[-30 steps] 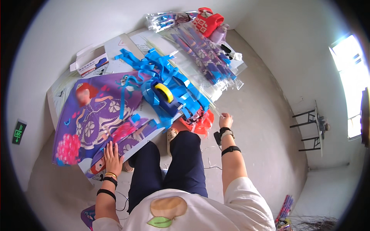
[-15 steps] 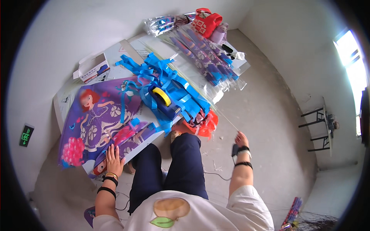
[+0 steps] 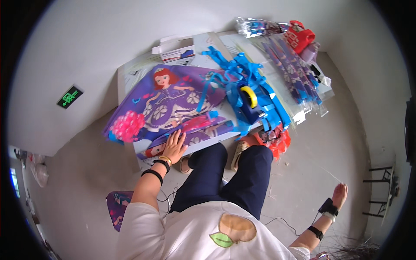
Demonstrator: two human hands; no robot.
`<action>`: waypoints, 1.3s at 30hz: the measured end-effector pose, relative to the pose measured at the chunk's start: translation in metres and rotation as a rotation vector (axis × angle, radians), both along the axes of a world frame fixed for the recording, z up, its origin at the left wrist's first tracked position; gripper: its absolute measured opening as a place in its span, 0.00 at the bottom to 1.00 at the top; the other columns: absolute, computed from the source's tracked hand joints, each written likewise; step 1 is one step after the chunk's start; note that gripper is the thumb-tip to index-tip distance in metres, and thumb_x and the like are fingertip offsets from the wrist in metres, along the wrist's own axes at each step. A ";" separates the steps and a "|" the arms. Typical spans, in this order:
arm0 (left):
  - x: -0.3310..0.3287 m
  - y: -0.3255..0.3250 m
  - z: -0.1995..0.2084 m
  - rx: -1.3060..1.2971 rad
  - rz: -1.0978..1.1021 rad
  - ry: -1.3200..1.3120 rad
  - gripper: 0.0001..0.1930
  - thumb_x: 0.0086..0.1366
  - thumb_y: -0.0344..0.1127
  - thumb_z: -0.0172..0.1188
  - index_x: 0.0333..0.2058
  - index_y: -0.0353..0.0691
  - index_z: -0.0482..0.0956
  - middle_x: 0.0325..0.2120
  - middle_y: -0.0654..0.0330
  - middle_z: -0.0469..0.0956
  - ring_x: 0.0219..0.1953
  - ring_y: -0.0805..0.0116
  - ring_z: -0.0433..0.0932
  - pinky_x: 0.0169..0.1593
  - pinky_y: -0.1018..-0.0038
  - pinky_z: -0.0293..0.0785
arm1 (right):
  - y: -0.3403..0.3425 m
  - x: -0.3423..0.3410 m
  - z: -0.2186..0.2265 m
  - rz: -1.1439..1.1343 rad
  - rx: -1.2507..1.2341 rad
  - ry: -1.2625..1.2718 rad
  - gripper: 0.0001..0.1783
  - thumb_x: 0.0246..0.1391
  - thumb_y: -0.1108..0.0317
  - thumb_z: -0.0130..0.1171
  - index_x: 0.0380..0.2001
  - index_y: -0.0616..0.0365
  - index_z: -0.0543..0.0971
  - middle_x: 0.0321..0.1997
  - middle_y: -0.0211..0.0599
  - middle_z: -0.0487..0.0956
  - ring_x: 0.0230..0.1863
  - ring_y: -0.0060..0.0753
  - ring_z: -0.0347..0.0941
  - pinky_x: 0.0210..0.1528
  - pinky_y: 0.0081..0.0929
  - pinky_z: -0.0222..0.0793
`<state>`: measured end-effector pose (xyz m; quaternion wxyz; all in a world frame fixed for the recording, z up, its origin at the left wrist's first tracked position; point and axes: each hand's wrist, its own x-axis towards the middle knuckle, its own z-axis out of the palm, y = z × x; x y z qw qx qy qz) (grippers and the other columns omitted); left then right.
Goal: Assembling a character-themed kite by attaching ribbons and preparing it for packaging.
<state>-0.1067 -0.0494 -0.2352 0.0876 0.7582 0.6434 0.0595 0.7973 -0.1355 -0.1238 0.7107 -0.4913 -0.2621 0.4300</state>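
My left hand (image 3: 174, 146) lies with fingers spread on the near edge of a purple kite sail (image 3: 143, 104) printed with a red-haired princess. Folded printed cloth with a pink patch (image 3: 197, 123) lies beside those fingers. Far out to the right, over the floor, my right hand (image 3: 340, 196) has its fingers closed around a thin pale rod (image 3: 332, 174); much of the rod is too faint to follow. Blue ribbons (image 3: 271, 106) are heaped on the sail's right side, around a dark blue tape dispenser (image 3: 250, 110) with a yellow ring (image 3: 250, 96).
An open white box (image 3: 177, 51) stands at the table's back. Bundled printed kites (image 3: 291, 71) in clear plastic, a red bag (image 3: 299, 38) and a pale purple bottle (image 3: 310, 53) occupy the right end. Red plastic (image 3: 279, 143) hangs by the near edge. A cable (image 3: 284, 220) crosses the floor.
My right hand has swung farther right and nearer to me, drawing the rod away from the table. My left hand stays on the sail. The whole view has shifted, so the table sits farther right.
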 end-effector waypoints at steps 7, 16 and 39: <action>-0.011 -0.006 -0.008 -0.011 0.034 -0.191 0.29 0.72 0.40 0.45 0.70 0.49 0.57 0.71 0.52 0.50 0.71 0.48 0.52 0.73 0.52 0.46 | 0.195 -0.224 0.030 0.231 -0.155 -0.171 0.05 0.66 0.67 0.54 0.41 0.54 0.76 0.36 0.31 0.81 0.39 0.26 0.78 0.45 0.25 0.76; -0.020 -0.002 -0.010 0.066 0.124 -0.585 0.32 0.54 0.22 0.49 0.61 0.42 0.67 0.66 0.54 0.62 0.70 0.52 0.57 0.73 0.53 0.47 | 0.284 -0.219 0.039 0.269 -0.276 -0.253 0.05 0.68 0.67 0.52 0.41 0.54 0.76 0.36 0.33 0.82 0.38 0.27 0.79 0.45 0.27 0.77; -0.013 -0.002 0.004 0.070 0.105 -0.383 0.33 0.72 0.52 0.50 0.66 0.37 0.59 0.67 0.49 0.59 0.69 0.50 0.57 0.72 0.55 0.51 | 0.290 -0.425 -0.108 0.557 -0.572 -0.151 0.06 0.66 0.66 0.51 0.38 0.57 0.74 0.33 0.38 0.82 0.30 0.29 0.78 0.33 0.25 0.76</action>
